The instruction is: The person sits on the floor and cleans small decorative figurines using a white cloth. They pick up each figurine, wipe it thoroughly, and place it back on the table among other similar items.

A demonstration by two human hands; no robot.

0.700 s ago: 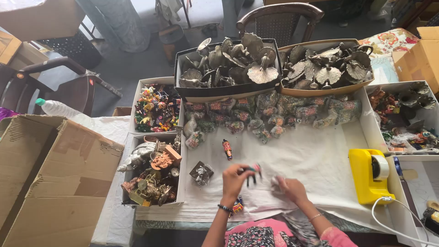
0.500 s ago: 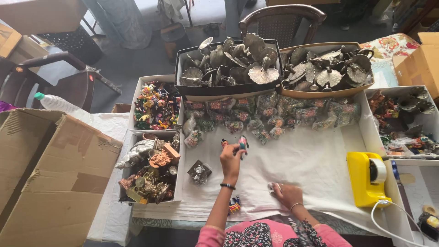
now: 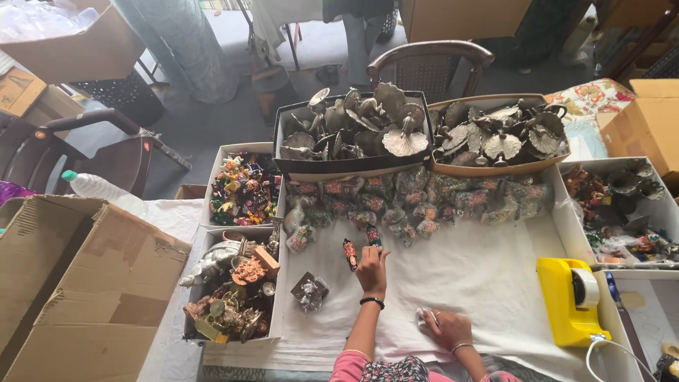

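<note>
Fingers of the left hand (image 3: 370, 269) pinch a small wrapped figure (image 3: 373, 235); set it upright beside its twin (image 3: 349, 254) at 9 o'clock. Right hand (image 3: 444, 327) clutches wrapping.

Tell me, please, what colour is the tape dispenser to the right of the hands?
Bright yellow; the tape dispenser shows clearly in the head view.

**Wearer: clothing and wrist items**

Left hand (image 3: 370, 269): dark beaded band at the wrist, forearm bare. Right hand (image 3: 447, 328): thin light bangle at the wrist, ring on one finger. Pink sleeves at bottom edge. Dark patterned fabric with small light print between them.
</note>
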